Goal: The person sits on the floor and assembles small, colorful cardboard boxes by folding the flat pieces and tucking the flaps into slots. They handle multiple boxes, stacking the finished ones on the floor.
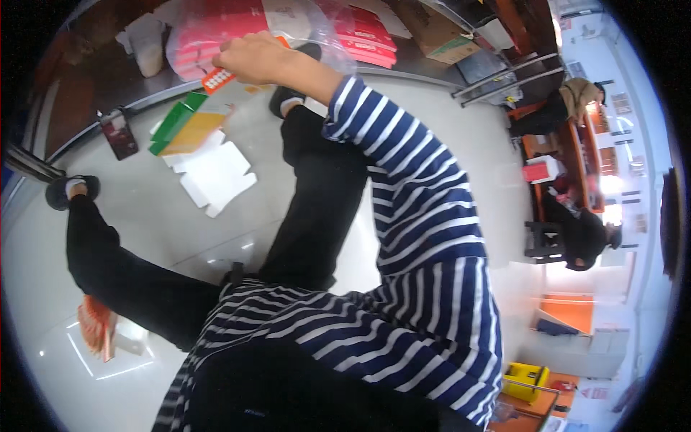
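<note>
My right arm, in a navy and white striped sleeve, reaches to the far side. There my right hand (pixel 253 59) is closed around a flat orange piece with white markings (pixel 218 80); its ends stick out on both sides of the fingers. Under and behind this hand lie red and pink printed packs in clear plastic wrap (pixel 209 32). Nearer me, a green and yellow carton (pixel 180 124) stands beside flattened white cartons (pixel 216 176) on the floor. My left hand does not show.
A dark phone (pixel 119 135) is left of the cartons, and a pale cup (pixel 147 50) stands on the dark surface. An open cardboard box (pixel 439 36) sits at far right. An orange bundle (pixel 97 325) lies beside my left leg. Two people are at an orange table (pixel 579 162).
</note>
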Motion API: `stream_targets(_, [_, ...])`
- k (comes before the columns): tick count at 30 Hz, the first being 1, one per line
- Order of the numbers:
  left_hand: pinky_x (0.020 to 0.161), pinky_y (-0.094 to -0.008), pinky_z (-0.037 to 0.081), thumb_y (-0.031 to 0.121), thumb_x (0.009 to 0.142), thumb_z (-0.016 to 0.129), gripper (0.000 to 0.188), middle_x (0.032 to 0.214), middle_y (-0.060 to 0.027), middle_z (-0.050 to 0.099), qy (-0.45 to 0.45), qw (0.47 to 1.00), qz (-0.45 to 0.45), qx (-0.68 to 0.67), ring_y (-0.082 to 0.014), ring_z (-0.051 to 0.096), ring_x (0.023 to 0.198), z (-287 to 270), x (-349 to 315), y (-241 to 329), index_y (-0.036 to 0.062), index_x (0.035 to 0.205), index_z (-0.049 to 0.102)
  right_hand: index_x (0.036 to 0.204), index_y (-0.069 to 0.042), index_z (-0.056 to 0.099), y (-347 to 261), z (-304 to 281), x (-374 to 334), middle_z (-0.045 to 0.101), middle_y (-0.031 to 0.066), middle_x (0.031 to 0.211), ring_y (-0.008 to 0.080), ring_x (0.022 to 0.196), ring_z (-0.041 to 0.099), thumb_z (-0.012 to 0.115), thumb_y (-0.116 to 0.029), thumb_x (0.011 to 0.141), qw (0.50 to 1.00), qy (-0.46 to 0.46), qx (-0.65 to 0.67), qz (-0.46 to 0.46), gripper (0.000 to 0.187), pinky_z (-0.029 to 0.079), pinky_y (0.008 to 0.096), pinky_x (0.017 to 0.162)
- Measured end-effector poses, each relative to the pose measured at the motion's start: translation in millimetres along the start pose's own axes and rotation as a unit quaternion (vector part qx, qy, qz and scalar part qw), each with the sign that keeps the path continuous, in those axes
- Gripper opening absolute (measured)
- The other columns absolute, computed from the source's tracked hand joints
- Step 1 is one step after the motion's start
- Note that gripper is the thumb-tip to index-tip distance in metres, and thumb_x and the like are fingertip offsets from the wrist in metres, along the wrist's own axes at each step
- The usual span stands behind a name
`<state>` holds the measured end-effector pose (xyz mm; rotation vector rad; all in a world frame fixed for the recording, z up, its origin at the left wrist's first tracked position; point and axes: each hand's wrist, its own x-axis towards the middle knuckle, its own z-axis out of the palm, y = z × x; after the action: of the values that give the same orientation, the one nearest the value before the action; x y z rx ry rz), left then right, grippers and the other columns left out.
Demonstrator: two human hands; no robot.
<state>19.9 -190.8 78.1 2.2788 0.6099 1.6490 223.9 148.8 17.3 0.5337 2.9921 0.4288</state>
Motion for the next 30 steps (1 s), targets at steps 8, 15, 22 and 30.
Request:
stream_targets(8, [0.061,-0.0263,0.042,0.028,0.077,0.064,0.025,0.075,-0.0084,0.060,-0.151,0.976,-0.153,0.041,-0.0169,0.056,0.069,12,-20,-6,0.0031,0.075,0.061,0.097,-0.013,0.062,-22,51,5,0.059,0.0063,0.090,0.0284,0.081,0.061,0.057,-0.011,0.071,0.989,0.105,0.081,-0.063,0.027,0.049,0.0412,0.068])
stream_targets(15, [0.062,-0.0260,0.042,0.028,0.077,0.065,0.025,0.075,-0.0080,0.060,-0.254,0.922,-0.279,0.083,-0.0160,0.056,0.070,13,-49,-8,0.0027,0.076,0.061,0.103,-0.015,0.061,-35,60,12,0.061,0.0072,0.099,0.0279,0.095,0.058,0.060,-0.016,0.072,0.977,0.067,0.180,-0.095,0.031,0.048,0.0440,0.077])
stream_targets(22, [0.062,-0.0256,0.043,0.027,0.076,0.065,0.025,0.076,-0.0076,0.060,-0.338,0.865,-0.353,0.113,-0.0152,0.056,0.071,13,-51,-22,0.0023,0.078,0.061,0.100,-0.014,0.063,-36,63,17,0.062,0.0066,0.098,0.0273,0.090,0.060,0.057,-0.016,0.076,0.978,0.087,0.156,-0.112,0.025,0.048,0.0406,0.073])
stream_targets(30, [0.063,-0.0252,0.043,0.026,0.075,0.066,0.026,0.077,-0.0071,0.061,-0.405,0.811,-0.378,0.191,-0.0142,0.056,0.071,14,-4,-94,0.0018,0.080,0.061,0.080,-0.010,0.067,-38,74,38,0.064,0.0156,0.074,0.0336,0.069,0.063,0.057,-0.019,0.067,0.946,0.221,0.208,-0.116,0.019,0.049,0.0444,0.063])
